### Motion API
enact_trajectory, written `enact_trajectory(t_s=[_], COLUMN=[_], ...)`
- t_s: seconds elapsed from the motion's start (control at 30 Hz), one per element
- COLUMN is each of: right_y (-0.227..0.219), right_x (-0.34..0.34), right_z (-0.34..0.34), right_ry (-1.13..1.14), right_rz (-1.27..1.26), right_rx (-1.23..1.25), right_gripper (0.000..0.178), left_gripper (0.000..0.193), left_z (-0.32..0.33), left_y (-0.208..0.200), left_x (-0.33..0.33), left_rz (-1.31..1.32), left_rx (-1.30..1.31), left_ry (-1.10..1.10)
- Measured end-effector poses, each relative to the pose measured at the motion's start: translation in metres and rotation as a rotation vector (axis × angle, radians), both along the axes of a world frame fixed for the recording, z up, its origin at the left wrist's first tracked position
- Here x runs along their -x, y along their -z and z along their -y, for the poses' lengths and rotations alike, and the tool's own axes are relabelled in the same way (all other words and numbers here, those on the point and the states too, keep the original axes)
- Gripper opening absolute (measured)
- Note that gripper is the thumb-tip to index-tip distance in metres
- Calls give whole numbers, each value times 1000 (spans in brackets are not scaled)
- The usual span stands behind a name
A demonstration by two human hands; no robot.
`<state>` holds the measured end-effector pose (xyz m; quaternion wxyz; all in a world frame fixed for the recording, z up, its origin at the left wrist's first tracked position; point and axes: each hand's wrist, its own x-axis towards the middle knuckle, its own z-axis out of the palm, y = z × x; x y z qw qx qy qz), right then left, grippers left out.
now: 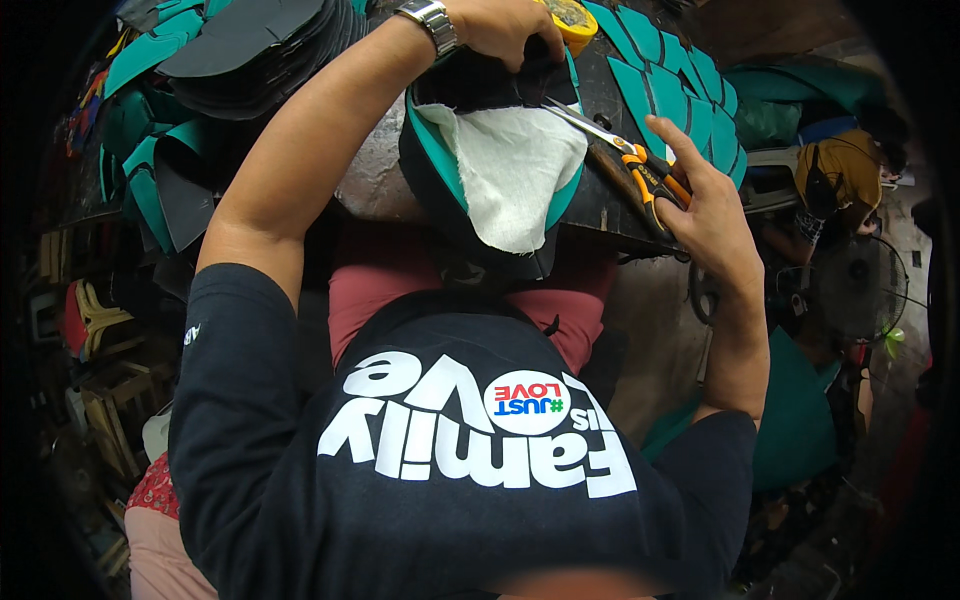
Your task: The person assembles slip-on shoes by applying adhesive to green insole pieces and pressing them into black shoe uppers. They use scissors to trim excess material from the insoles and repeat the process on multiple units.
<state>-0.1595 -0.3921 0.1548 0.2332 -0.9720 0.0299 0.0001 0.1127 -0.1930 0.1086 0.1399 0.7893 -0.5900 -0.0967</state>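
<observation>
On my lap, against the table edge, rests a curved black-and-teal piece (pixel 420 170), with a white cloth (pixel 515 165) lying in its opening. My left hand (pixel 500 30), a metal watch on its wrist, is at the far end of the piece, fingers bent down onto its black fabric. Scissors (pixel 640 160) with orange and black handles are in my right hand (pixel 710 210), the index finger stretched out beside them. Their silver blades point far left, tips at the black fabric beside the cloth. Part of the left fingertips is hidden.
Stacked black sheets (pixel 270 60) and teal pieces (pixel 150 60) lie at the far left. More teal panels (pixel 670 80) spread at the far right, near a yellow round container (pixel 572 20). Further right are a fan (pixel 858 285) and another person (pixel 845 180) in yellow.
</observation>
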Motion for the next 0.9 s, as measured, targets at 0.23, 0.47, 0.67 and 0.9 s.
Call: enact_trajectory(t_s=[0.23,0.47,0.67,0.9], right_y=[8,-1,-3,3], right_x=[-3,-9,-12,-17], right_z=[6,13,20,24], right_ry=[7,-33,0,-39], right_rz=[-28,25,-23,-33], right_rx=[-100,25,-135,-101], right_gripper=[79,81,82,80], left_gripper=[59,59,58,59], left_z=[-5,-2,-7,-5], left_y=[-1,-6,-9,-9], left_x=[3,14,18,19], left_rz=[-16,67,60,89], left_rx=[36,-19,-2,-14], left_ry=[-5,-89,-106,-119])
